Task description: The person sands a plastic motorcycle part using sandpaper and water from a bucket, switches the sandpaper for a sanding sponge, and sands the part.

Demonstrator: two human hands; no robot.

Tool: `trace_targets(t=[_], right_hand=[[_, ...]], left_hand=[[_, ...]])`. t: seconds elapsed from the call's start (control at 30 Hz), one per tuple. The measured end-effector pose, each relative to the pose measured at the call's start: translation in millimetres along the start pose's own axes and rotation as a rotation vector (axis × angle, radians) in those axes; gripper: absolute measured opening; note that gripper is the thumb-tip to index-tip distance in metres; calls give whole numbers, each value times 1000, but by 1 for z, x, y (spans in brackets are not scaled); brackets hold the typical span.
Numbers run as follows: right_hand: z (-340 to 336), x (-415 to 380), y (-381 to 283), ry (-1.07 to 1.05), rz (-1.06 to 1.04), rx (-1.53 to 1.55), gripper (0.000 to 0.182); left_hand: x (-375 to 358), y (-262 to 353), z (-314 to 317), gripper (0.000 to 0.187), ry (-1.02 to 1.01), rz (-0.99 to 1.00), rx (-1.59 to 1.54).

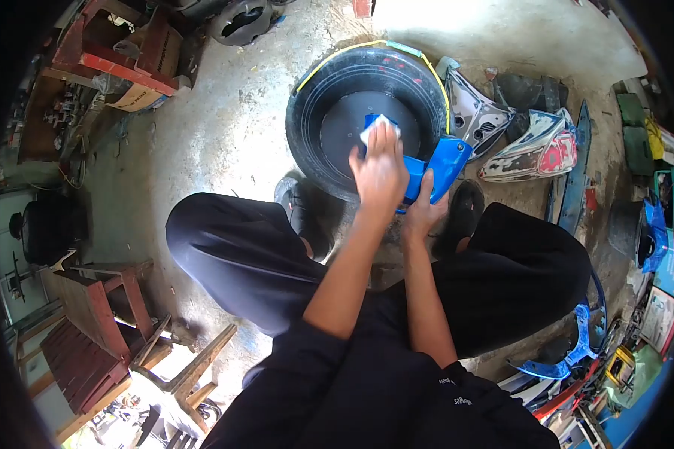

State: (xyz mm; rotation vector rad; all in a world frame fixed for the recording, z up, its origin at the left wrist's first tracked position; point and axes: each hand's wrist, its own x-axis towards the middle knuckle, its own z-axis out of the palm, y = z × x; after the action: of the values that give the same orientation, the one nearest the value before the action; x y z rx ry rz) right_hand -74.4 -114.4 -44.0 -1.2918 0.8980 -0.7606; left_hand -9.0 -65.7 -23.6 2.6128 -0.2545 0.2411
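Observation:
A large black bucket with a yellow-wrapped handle stands on the floor between my feet, grey liquid in its bottom. Over its near right rim lies a glossy blue plastic panel, shaped like a motorcycle body part. My right hand grips the panel's lower edge from below, thumb on top. Above the bucket, my left hand presses a small white pad or cloth against the panel's far end with its fingers. Parts of the left hand look wet and whitish. The hand and pad cover some of the panel.
Worn white-and-red fairing and a grey-white panel lie right of the bucket. Further right are blue parts and assorted items. A red wooden frame stands upper left, a wooden chair lower left.

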Motion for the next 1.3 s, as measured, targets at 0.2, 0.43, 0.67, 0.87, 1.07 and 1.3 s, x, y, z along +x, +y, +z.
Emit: trace_targets(t=[0.2, 0.43, 0.67, 0.87, 1.07, 1.3], right_hand=[[0, 1, 7, -14, 34, 83, 34], [-3, 2, 11, -8, -1, 42, 33], [-5, 3, 14, -22, 14, 37, 31], [-4, 3, 9, -13, 28, 62, 30], [-3, 0, 12, -17, 31, 93, 30], [0, 2, 8, -11, 11, 61, 28]], left_hand=[[-54, -2, -26, 39, 23, 55, 50], [8, -1, 9, 42, 15, 45, 52], [-27, 8, -15, 44, 48, 101, 87], [-11, 11, -7, 42, 26, 111, 68], [-40, 8, -20, 45, 2, 27, 24], [-29, 8, -10, 43, 19, 7, 43]])
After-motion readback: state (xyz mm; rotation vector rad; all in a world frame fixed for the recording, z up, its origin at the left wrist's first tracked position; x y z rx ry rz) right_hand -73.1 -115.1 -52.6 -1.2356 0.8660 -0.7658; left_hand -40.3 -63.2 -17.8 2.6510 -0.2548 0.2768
